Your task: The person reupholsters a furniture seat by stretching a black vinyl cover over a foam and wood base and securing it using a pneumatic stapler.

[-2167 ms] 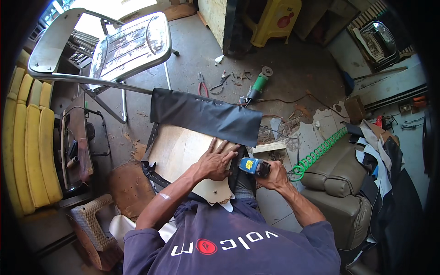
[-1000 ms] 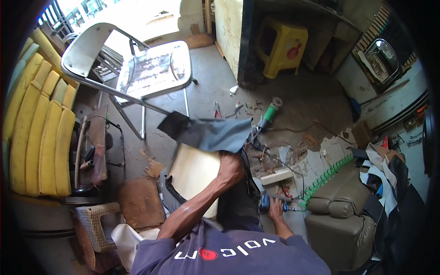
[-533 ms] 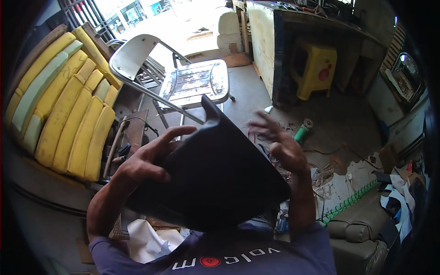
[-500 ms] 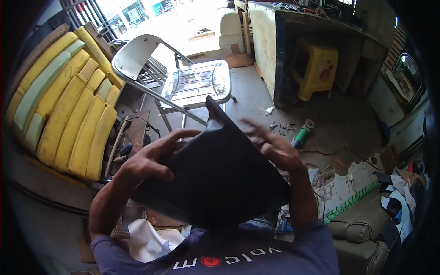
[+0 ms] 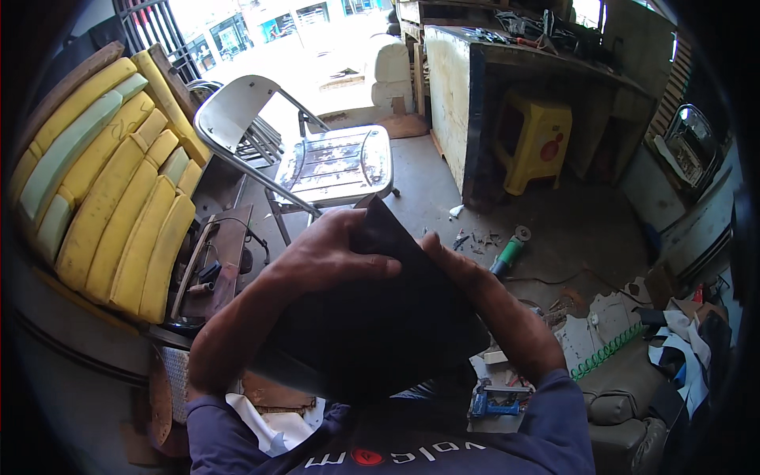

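A smooth black piece, like a leather or vinyl cover [image 5: 372, 324], stands upright in front of my chest with a corner pointing up. My left hand [image 5: 324, 249] grips it near that corner, the thumb lying on the near face and the other fingers going behind. On the slanting right edge, my right hand [image 5: 455, 265] holds the piece close to the same corner; its fingers are partly hidden behind it. The far side of the cover is out of sight, and its lower part is in deep shadow.
Beyond my hands stands a worn metal folding chair [image 5: 332, 162]. Yellow foam strips [image 5: 119, 214] lean at left. A green power tool [image 5: 511, 252], green coiled hose [image 5: 606, 352] and blue tool [image 5: 499, 401] lie at right. A yellow stool [image 5: 538, 142] sits under the workbench [image 5: 451, 87].
My left hand has moved up and right along the cover to near its top corner. The right hand has come in against the edge, and the corner sits slightly lower.
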`<action>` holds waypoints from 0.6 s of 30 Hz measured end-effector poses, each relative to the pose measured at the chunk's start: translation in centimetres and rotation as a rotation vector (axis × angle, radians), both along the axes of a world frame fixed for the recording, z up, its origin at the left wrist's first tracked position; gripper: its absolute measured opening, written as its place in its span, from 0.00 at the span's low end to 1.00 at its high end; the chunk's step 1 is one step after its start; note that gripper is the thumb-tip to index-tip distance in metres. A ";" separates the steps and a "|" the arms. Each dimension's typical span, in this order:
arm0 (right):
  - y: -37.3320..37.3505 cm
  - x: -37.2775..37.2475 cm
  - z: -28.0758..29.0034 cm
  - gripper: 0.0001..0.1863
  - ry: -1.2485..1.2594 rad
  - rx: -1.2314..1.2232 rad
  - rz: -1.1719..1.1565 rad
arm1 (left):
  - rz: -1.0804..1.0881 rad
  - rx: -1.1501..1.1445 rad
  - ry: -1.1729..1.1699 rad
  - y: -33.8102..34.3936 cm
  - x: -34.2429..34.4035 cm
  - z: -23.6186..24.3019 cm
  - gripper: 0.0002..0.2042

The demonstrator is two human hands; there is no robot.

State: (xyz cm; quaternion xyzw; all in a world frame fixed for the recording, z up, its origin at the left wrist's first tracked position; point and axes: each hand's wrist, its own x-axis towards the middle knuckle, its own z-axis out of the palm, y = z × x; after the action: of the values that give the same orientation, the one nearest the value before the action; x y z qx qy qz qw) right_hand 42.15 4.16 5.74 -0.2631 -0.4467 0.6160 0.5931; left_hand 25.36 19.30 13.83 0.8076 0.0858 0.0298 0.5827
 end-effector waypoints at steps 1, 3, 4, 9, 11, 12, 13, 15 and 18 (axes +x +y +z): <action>0.0 0.7 -0.8 0.52 -0.026 -0.019 0.000 | -0.024 0.086 -0.063 -0.1 0.2 -0.2 0.21; 0.0 3.7 -2.7 0.47 -0.157 -0.095 0.015 | -0.055 0.184 -0.148 -0.6 0.6 -0.1 0.20; -0.5 4.5 -2.4 0.42 -0.243 -0.101 -0.111 | -0.060 0.189 -0.164 -1.1 0.6 0.0 0.19; -3.4 4.2 0.9 0.10 -0.596 0.194 -0.816 | 0.024 0.619 -0.339 -0.9 0.4 -1.3 0.16; -4.8 2.8 1.4 0.13 -0.866 0.404 -0.725 | 0.003 0.687 -0.411 -0.3 0.5 -2.0 0.17; -5.7 2.4 1.8 0.14 -1.079 0.527 -0.662 | 0.014 0.707 -0.467 -0.6 0.7 -2.3 0.18; -6.4 1.5 1.5 0.14 -1.122 0.558 -0.722 | 0.027 0.726 -0.523 -1.2 0.8 -2.8 0.19; -6.7 0.1 0.8 0.15 -1.194 0.632 -0.824 | 0.080 0.829 -0.546 -2.0 0.4 -3.6 0.20; -6.3 0.4 1.5 0.16 -1.162 0.550 -0.850 | 0.132 0.895 -0.646 -2.0 0.7 -4.5 0.20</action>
State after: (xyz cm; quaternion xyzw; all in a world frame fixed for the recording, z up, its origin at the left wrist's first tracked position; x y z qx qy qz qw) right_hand 42.58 -2.15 7.19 -0.5364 -0.6842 -0.0351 0.4928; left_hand 26.07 17.26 9.29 0.9191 -0.0679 0.3457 0.1763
